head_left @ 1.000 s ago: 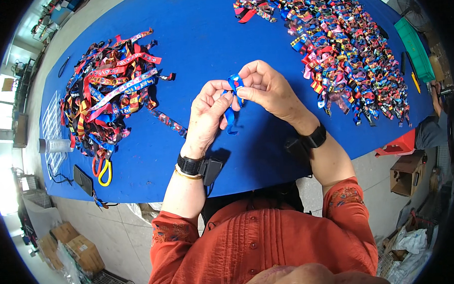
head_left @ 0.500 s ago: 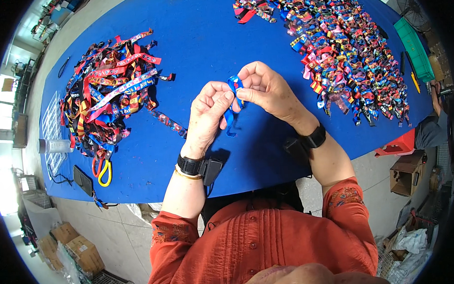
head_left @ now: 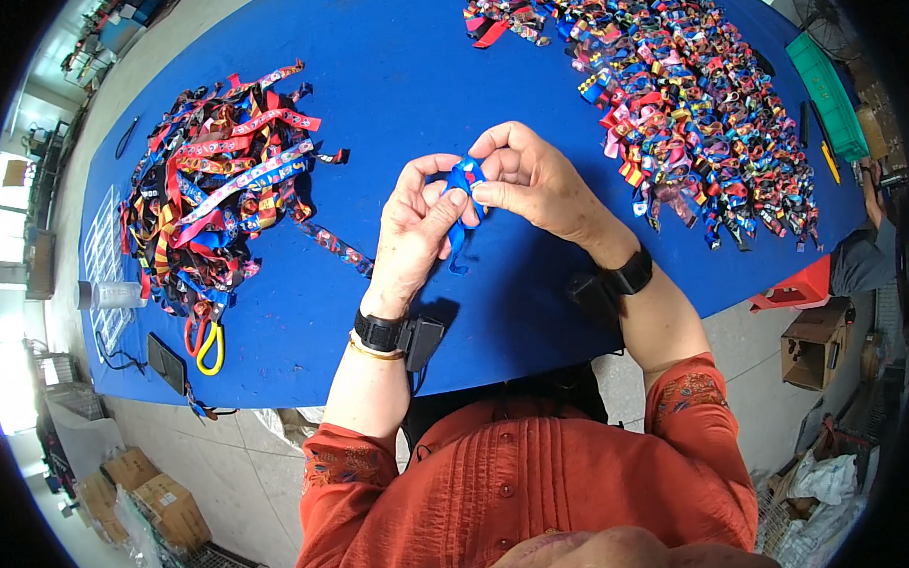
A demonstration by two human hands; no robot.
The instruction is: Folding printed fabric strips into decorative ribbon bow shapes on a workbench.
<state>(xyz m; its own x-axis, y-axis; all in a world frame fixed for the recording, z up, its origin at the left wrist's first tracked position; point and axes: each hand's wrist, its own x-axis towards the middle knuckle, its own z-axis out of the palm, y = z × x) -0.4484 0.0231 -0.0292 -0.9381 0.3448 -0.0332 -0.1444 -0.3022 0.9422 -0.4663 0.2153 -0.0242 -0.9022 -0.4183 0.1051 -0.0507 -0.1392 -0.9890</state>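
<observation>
Over the middle of the blue table, both hands pinch one blue printed ribbon (head_left: pixel 457 246). My left hand (head_left: pixel 417 217) grips it between thumb and fingers, while my right hand (head_left: pixel 533 189) holds its upper part close by. The ribbon is looped at the fingertips, and a loose tail hangs below them. Fingers hide part of the loop, so I cannot tell whether it is knotted. To the left lies a heap of loose printed ribbons (head_left: pixel 220 172), one strip reaching toward my left wrist. On the right spreads a large pile of looped, knotted ribbons (head_left: pixel 689 106).
Scissors with red and yellow handles (head_left: pixel 210 349), a phone (head_left: pixel 167 364), a clear bottle (head_left: pixel 114 294) and a white grid rack (head_left: pixel 102 236) lie at the table's left. A green crate (head_left: pixel 829 101) and yellow cutter (head_left: pixel 831 163) sit far right. Another person's arm (head_left: pixel 875 204) shows there.
The blue ribbon's loop has shifted at my fingertips and now spreads wider over the left fingers. Both hands stay in nearly the same place.
</observation>
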